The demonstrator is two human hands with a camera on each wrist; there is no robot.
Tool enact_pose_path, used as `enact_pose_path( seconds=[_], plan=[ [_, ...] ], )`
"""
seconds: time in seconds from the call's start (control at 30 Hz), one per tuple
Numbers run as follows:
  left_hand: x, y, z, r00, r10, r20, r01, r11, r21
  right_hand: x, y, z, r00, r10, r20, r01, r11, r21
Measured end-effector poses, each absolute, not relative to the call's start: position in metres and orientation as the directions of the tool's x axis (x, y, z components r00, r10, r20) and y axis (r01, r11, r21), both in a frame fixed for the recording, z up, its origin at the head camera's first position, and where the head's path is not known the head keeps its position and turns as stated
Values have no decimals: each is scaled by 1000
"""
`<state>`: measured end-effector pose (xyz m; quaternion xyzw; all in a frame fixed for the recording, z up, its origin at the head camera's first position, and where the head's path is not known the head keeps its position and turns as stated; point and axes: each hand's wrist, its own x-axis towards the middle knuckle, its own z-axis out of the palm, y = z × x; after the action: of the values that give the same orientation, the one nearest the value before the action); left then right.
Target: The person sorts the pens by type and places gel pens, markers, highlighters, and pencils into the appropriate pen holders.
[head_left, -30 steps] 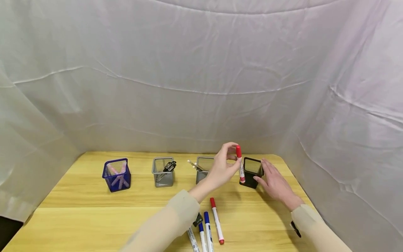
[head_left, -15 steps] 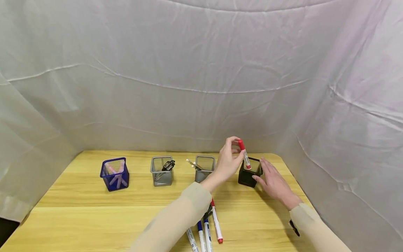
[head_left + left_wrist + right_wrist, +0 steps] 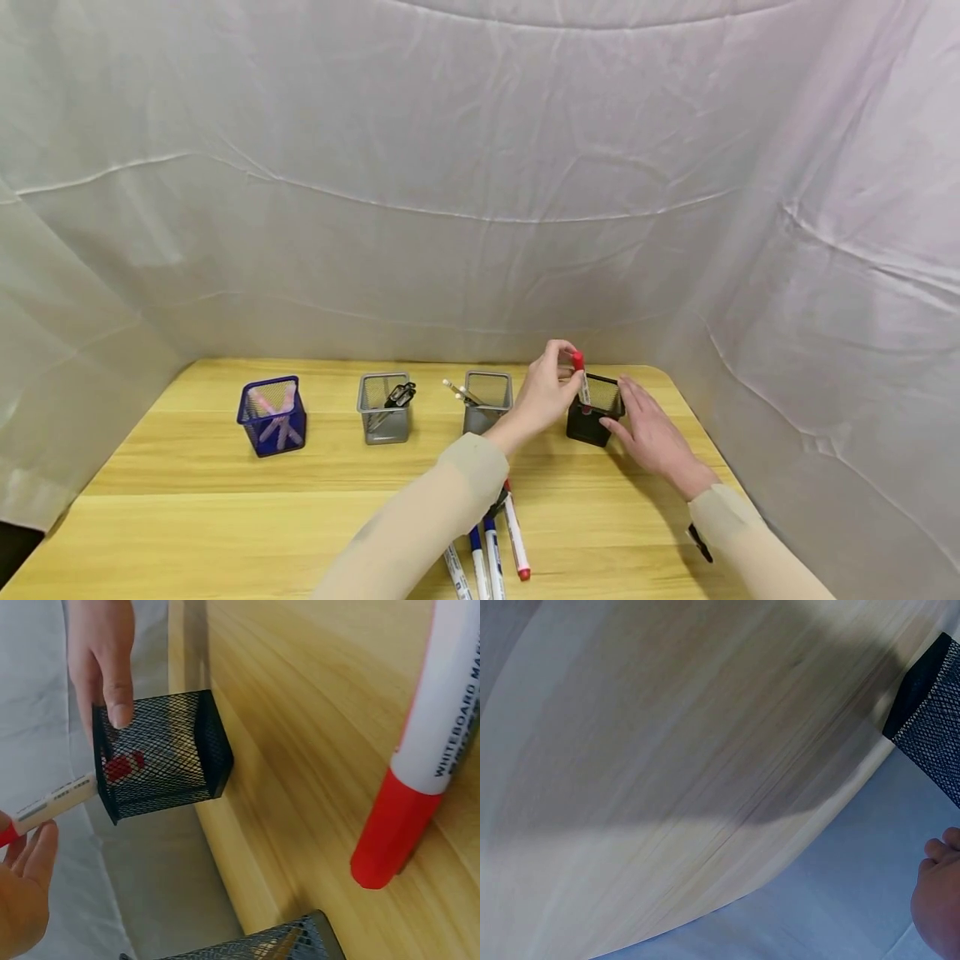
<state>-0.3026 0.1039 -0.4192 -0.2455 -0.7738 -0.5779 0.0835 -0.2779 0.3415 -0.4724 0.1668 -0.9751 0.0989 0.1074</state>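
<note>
We note the wooden counter (image 3: 187, 517). Over it, the left hand (image 3: 543, 393) has thumb and fingertips clamped together; the right hand (image 3: 654, 432), fingers straight and thumb apart, touches the black cup (image 3: 587, 428), which stands upright. Smallest, we see the marker (image 3: 585, 387): pinched in the left hand, slightly tilted, lower end inside the cup.

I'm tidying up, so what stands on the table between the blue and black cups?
The head view shows a grey mesh cup holding something black, then another grey cup holding slim sticks.
</note>
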Motion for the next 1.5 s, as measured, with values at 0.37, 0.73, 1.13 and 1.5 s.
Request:
enact_pose_path(
  seconds=[0.37, 0.73, 1.13, 1.5],
  plan=[
    [-303, 108, -432, -881, 357, 310, 441, 388, 809, -278, 342, -473, -918, -307, 250, -351, 924, -154],
    [-304, 111, -438, -899, 368, 239, 393, 434, 811, -279, 341, -472, -920, -301, 251, -348, 923, -166],
    [-295, 104, -429, -899, 348, 267, 405, 426, 809, -277, 342, -473, -924, -297, 242, -341, 925, -167],
    [-277, 83, -411, -882, 345, 321, 439, 356, 825, -278, 342, -474, -925, -295, 240, -340, 923, -179]
  ],
)
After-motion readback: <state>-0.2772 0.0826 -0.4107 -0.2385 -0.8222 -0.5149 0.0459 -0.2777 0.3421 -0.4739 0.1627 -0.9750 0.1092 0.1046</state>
